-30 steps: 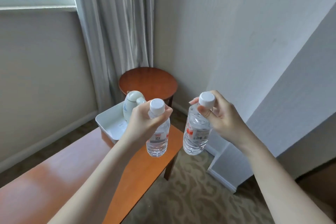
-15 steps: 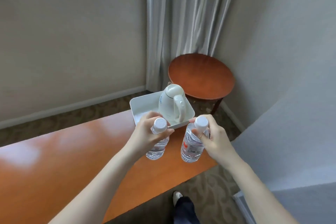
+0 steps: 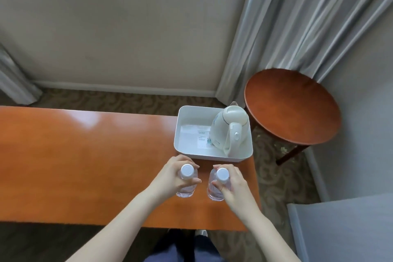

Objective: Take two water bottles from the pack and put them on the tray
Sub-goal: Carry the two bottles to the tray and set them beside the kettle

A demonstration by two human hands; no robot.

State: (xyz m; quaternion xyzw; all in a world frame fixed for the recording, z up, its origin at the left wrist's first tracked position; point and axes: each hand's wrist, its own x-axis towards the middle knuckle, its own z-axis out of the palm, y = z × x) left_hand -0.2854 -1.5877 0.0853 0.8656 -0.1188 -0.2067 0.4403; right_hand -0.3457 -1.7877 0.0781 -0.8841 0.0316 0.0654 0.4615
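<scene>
My left hand grips a clear water bottle with a white cap by its neck. A second bottle hangs upright in my right hand, also held near the cap. Both bottles are over the orange wooden table, just in front of the white tray. I cannot tell whether their bases touch the table. The tray holds a white kettle on its right side and a paper card on its floor. No bottle pack is in view.
A round wooden side table stands to the right of the tray, beyond the table's end. Grey curtains hang behind it. A grey-white surface sits at the lower right. Patterned carpet covers the floor.
My view has tipped down over the table. Both hands have carried the bottles lower and closer to the table top, in front of the tray.
</scene>
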